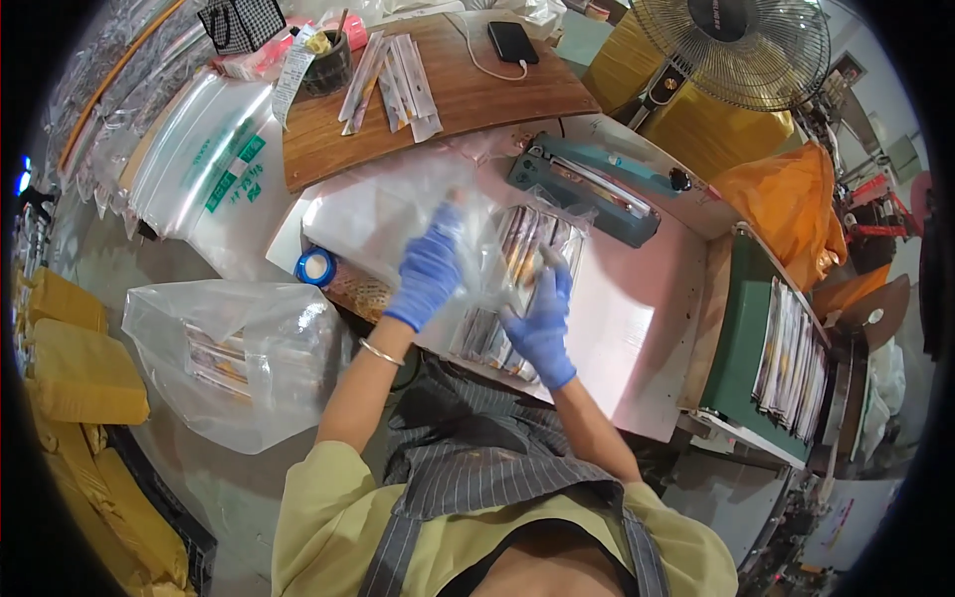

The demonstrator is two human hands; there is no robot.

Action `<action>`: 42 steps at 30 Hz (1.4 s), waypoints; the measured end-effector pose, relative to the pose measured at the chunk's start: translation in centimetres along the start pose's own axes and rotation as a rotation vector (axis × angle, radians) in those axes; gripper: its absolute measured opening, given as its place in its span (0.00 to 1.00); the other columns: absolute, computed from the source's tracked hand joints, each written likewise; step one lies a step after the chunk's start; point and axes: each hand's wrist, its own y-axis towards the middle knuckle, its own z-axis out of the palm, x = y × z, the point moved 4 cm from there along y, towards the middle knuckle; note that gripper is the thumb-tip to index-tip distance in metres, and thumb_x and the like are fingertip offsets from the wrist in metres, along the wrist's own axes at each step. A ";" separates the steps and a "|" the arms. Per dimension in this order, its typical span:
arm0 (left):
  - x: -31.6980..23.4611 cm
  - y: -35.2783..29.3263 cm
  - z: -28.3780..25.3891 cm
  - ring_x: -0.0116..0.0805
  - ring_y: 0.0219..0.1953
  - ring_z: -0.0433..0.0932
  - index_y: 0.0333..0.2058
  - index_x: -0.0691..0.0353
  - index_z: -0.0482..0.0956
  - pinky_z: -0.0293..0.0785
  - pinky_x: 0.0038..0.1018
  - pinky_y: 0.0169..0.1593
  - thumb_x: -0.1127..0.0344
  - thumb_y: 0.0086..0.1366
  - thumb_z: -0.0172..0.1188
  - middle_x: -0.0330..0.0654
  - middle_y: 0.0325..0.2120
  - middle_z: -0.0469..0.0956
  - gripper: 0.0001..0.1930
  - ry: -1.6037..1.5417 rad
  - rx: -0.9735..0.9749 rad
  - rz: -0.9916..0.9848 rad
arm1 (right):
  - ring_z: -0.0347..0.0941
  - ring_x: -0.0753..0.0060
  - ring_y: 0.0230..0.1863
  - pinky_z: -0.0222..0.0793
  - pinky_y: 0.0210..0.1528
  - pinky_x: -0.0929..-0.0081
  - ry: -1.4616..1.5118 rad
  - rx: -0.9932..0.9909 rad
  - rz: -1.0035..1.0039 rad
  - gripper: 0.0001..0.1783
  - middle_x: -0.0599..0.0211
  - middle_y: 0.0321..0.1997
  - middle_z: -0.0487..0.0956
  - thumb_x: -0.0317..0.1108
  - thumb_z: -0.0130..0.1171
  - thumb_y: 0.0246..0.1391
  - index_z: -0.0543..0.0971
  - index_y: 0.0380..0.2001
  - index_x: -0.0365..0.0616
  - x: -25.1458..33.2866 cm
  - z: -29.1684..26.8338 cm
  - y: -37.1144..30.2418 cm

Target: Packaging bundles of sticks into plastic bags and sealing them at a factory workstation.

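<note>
My left hand (433,267), in a blue glove, is over clear plastic film (363,224) on the pale worktop; its fingertips are smeared by motion. Beside it are slim printed packets (522,249), lying in rows inside clear plastic. My right hand (545,323), gloved in blue too, rests against these packets with thumb and fingers apart. A second group of packets (482,338) lies nearer to me, between the two hands. Behind the right hand stands a long grey-green device (587,189), which looks like a bag sealer.
A wooden board (477,85) at the back carries loose packets (398,85), a phone (512,42) and a dark cup (328,68). Left are a blue-lidded jar (315,267) and a large clear bag (239,358). A green bin (741,338) with packets and a fan (731,45) stand right.
</note>
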 end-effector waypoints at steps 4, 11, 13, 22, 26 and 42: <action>-5.6 -2.8 0.3 0.53 0.28 0.75 0.61 0.59 0.46 0.72 0.39 0.32 0.74 0.47 0.49 0.47 0.61 0.48 0.39 0.050 0.171 0.187 | 0.53 0.47 0.59 0.52 0.58 0.61 -0.336 -0.126 -0.162 0.43 0.44 0.57 0.58 0.35 0.65 0.28 0.61 0.52 0.36 -2.5 4.1 7.0; -0.4 -6.5 -1.6 0.49 0.35 0.74 0.60 0.40 0.54 0.73 0.31 0.32 0.73 0.39 0.54 0.50 0.61 0.48 0.44 0.022 0.140 0.008 | 0.54 0.48 0.59 0.50 0.60 0.62 -0.048 -0.158 -0.020 0.50 0.47 0.57 0.59 0.46 0.70 0.25 0.60 0.54 0.39 -10.1 2.5 4.5; -1.0 -7.1 -0.6 0.44 0.35 0.75 0.48 0.51 0.73 0.73 0.29 0.33 0.71 0.41 0.57 0.49 0.60 0.51 0.29 -0.054 -0.044 0.149 | 0.56 0.50 0.57 0.53 0.59 0.62 0.046 -0.210 0.253 0.49 0.48 0.55 0.62 0.46 0.69 0.27 0.60 0.54 0.37 -13.1 0.2 -1.1; -13.1 -2.8 8.7 0.28 0.38 0.74 0.55 0.63 0.60 0.71 0.19 0.35 0.75 0.47 0.60 0.45 0.54 0.62 0.34 -0.830 0.303 0.295 | 0.60 0.47 0.51 0.55 0.56 0.57 -0.637 -0.324 0.560 0.25 0.50 0.47 0.67 0.40 0.56 0.38 0.72 0.42 0.39 -18.2 -11.3 -22.9; -11.8 2.5 21.3 0.42 0.60 0.54 0.59 0.67 0.48 0.52 0.29 0.61 0.68 0.49 0.64 0.50 0.59 0.51 0.42 -0.621 0.344 0.070 | 0.61 0.46 0.50 0.54 0.53 0.52 -0.930 -0.447 0.589 0.26 0.53 0.46 0.68 0.40 0.54 0.29 0.73 0.38 0.43 -18.3 -13.5 -25.8; -15.8 8.4 29.5 0.49 0.59 0.56 0.60 0.56 0.51 0.53 0.34 0.60 0.49 0.57 0.51 0.53 0.60 0.49 0.36 0.340 0.123 0.237 | 0.62 0.47 0.50 0.56 0.52 0.50 -0.786 -0.565 0.642 0.23 0.54 0.45 0.69 0.34 0.54 0.30 0.74 0.37 0.47 -17.7 -16.2 -26.2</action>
